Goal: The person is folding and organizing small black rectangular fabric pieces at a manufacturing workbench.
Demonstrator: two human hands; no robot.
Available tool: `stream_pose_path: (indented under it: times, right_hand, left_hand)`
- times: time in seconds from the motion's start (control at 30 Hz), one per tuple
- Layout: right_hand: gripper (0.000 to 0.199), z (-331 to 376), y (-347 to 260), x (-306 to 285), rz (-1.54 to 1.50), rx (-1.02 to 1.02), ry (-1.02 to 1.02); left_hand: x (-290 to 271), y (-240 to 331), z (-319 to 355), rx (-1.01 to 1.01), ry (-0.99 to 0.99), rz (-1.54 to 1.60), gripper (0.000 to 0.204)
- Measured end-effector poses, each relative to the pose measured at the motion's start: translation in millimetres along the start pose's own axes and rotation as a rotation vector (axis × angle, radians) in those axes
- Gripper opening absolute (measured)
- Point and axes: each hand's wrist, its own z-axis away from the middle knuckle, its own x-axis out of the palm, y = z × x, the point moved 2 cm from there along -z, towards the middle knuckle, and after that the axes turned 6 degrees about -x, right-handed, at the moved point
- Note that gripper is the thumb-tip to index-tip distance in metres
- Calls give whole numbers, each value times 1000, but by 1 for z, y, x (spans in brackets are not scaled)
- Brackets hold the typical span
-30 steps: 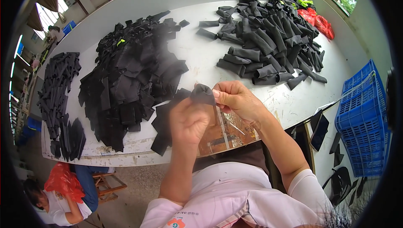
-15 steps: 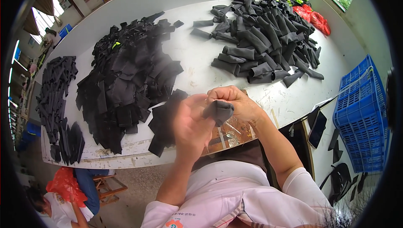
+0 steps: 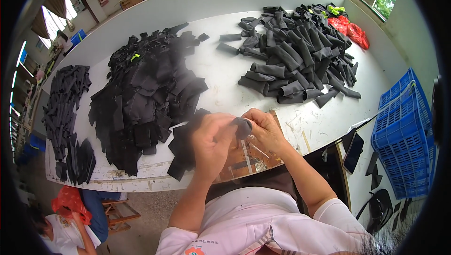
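Between my two hands is a short tube of black fabric [image 3: 243, 128], held over the near edge of the white table [image 3: 211, 67]. My left hand [image 3: 211, 135] is closed on its left side, with fingers and thumb curled round it. On the other side, my right hand [image 3: 266, 130] pinches its edge between thumb and fingers. A few flat black fabric pieces [image 3: 181, 154] lie beside my left hand, partly hidden by it. Further left spreads a big heap of flat black pieces [image 3: 145, 100]. Rolled black fabric tubes [image 3: 291, 57] are piled at the far right.
Narrow black strips [image 3: 66, 104] lie at the table's left end. Red plastic bags [image 3: 350, 30] sit at the far right. Blue crates [image 3: 404, 137] and a phone [image 3: 353, 153] are to my right. Another person [image 3: 70, 229] sits at the lower left with a red bag.
Both hands have come slightly lower and nearer to me with the fabric tube. Less of the tube now shows between them. The whole view has shifted a little.
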Motion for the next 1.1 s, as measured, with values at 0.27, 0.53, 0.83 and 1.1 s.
stream_pose_path:
  times: [0.27, 0.53, 0.83, 1.1]
  right_hand:
    - [26, -3, -70, 7, 1091, -484, -194]
    - [25, 7, -25, 9, 892, -381, -103]
    - [16, 14, -11, 13, 619, -332, -33]
    - [13, 11, -4, 9, 650, -301, -119]
  left_hand:
    - [-7, -13, 17, -233, 315, 728, 9]
    - [13, -9, 6, -399, -60, 876, 22]
    - [20, -19, -13, -443, -318, 193, 14]
    - [27, -3, -2, -222, 53, 412, 14]
